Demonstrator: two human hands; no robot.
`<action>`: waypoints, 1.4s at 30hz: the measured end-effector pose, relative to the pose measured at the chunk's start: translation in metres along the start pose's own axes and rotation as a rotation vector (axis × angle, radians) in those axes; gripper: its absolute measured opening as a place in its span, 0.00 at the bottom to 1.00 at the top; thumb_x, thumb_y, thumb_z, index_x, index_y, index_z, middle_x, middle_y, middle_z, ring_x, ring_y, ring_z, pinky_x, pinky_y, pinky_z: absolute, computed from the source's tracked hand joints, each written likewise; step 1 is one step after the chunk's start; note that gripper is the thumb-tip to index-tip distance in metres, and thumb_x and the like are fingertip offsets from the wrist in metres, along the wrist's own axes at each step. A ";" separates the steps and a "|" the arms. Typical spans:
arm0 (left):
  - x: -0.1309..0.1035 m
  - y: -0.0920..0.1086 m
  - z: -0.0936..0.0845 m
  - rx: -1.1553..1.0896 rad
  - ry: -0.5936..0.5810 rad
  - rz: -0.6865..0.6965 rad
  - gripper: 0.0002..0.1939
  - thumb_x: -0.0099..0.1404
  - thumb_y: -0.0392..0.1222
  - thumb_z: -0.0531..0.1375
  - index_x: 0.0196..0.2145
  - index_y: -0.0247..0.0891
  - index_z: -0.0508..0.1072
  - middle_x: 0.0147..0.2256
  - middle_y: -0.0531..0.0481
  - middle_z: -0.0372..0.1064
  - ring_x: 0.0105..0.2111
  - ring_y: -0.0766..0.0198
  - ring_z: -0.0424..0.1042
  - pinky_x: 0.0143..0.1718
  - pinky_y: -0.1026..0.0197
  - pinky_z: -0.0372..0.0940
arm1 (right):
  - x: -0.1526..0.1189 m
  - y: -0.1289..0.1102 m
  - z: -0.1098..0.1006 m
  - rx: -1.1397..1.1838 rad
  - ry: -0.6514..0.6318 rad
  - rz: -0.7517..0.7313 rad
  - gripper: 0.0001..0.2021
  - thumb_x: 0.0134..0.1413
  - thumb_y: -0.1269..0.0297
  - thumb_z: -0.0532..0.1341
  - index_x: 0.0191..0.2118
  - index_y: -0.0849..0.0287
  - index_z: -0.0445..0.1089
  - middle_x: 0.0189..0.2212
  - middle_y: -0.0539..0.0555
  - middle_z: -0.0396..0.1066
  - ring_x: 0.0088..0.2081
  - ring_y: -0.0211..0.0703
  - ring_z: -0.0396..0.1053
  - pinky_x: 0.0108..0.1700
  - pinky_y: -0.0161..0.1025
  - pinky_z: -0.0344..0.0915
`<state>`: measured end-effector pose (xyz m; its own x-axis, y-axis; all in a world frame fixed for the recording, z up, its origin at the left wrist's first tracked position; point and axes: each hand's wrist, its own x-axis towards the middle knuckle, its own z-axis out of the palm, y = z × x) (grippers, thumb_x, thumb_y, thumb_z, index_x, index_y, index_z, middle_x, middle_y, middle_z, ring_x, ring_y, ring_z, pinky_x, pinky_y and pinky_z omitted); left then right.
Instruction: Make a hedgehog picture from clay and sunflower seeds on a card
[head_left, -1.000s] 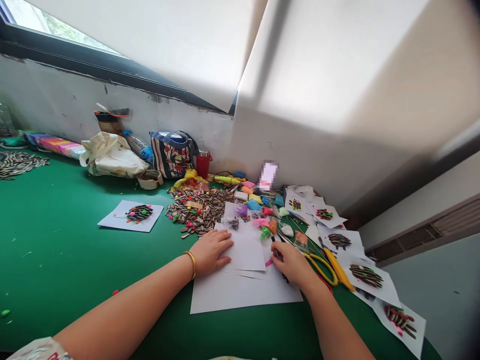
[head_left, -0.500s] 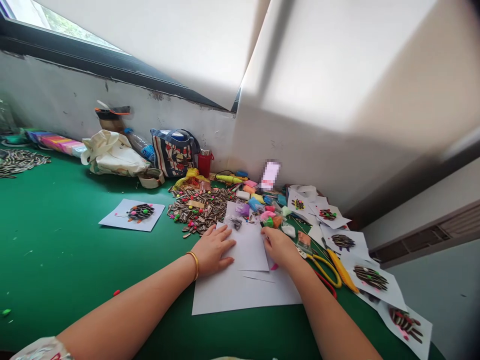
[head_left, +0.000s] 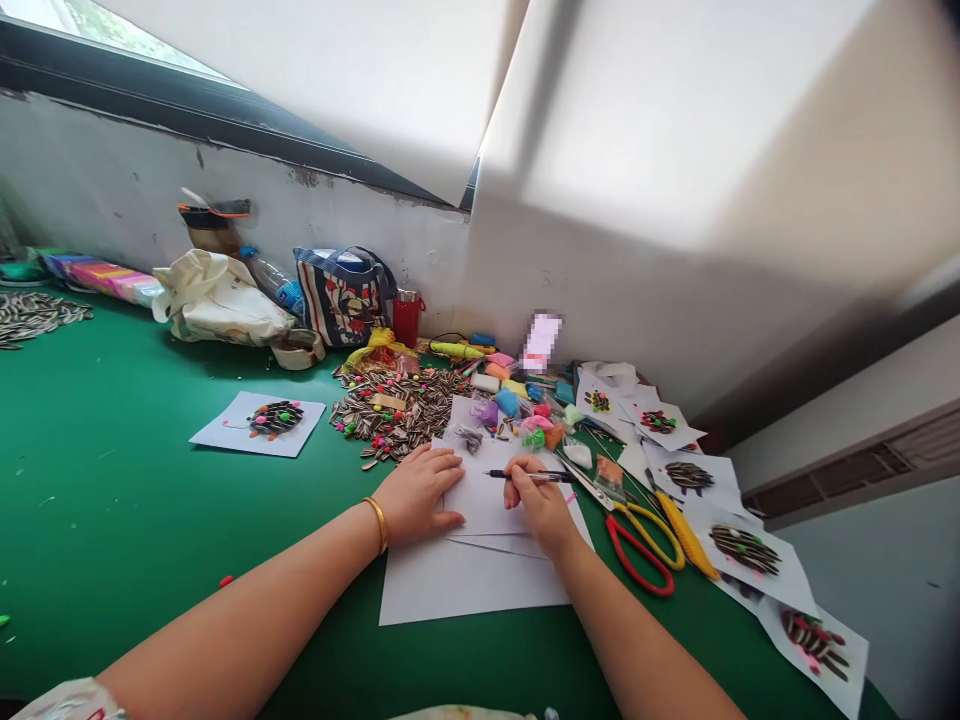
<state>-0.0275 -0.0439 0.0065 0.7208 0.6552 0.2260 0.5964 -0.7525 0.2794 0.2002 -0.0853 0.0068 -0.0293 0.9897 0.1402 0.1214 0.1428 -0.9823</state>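
My right hand [head_left: 537, 500] is closed round a dark pen [head_left: 553, 477], held almost level above the paper with its tip pointing left. White sheets of paper [head_left: 480, 505] lie stacked under both hands, on top of a larger white sheet [head_left: 450, 595]. With fingers spread, my left hand [head_left: 421, 490] rests flat on the left edge of the stack. Just beyond the sheets is a heap of striped sunflower seeds [head_left: 412, 412] mixed with small coloured bits. Scissors [head_left: 637, 540] with red and yellow handles lie right of my right hand.
Bagged coloured clay lumps [head_left: 536, 422] crowd the back. Several cards with seed figures [head_left: 742, 550] line the right edge, beside a yellow cutter [head_left: 686, 535]. Another seed-figure card [head_left: 259, 424] lies left. Bags [head_left: 345, 295] and a red flask [head_left: 407, 318] stand by the wall.
My right hand has moved from the paper's right edge onto the sheets, and the pen now shows in it. The top sheets have shifted slightly. My left hand stays flat on the paper.
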 end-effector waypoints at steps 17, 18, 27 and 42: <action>0.003 -0.002 0.001 -0.010 -0.026 0.009 0.34 0.54 0.59 0.64 0.55 0.42 0.68 0.56 0.44 0.65 0.60 0.50 0.58 0.64 0.46 0.44 | -0.002 0.002 0.025 -0.217 -0.085 0.071 0.08 0.54 0.62 0.57 0.37 0.57 0.70 0.25 0.48 0.69 0.27 0.39 0.66 0.31 0.35 0.63; 0.003 -0.003 0.001 -0.010 -0.029 0.011 0.35 0.54 0.60 0.64 0.55 0.42 0.67 0.57 0.45 0.65 0.61 0.49 0.57 0.64 0.46 0.44 | -0.002 0.003 0.026 -0.243 -0.088 0.066 0.07 0.54 0.62 0.57 0.36 0.57 0.69 0.25 0.48 0.69 0.27 0.39 0.66 0.31 0.36 0.63; 0.002 -0.005 -0.002 -0.005 -0.068 0.027 0.37 0.54 0.63 0.63 0.57 0.42 0.65 0.59 0.44 0.63 0.62 0.48 0.54 0.65 0.43 0.39 | -0.005 0.004 0.026 -0.360 -0.045 -0.021 0.06 0.54 0.64 0.56 0.28 0.57 0.67 0.25 0.47 0.67 0.28 0.38 0.64 0.31 0.35 0.60; 0.001 -0.003 -0.004 -0.019 -0.073 0.014 0.30 0.58 0.55 0.62 0.55 0.42 0.67 0.58 0.44 0.63 0.62 0.51 0.54 0.65 0.42 0.36 | -0.024 -0.020 0.016 0.096 -0.631 0.274 0.09 0.57 0.59 0.58 0.41 0.57 0.67 0.29 0.49 0.69 0.33 0.40 0.73 0.38 0.38 0.67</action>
<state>-0.0294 -0.0408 0.0096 0.7533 0.6375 0.1617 0.5798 -0.7598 0.2941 0.1830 -0.1122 0.0211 -0.5849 0.7898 -0.1847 0.1190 -0.1417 -0.9827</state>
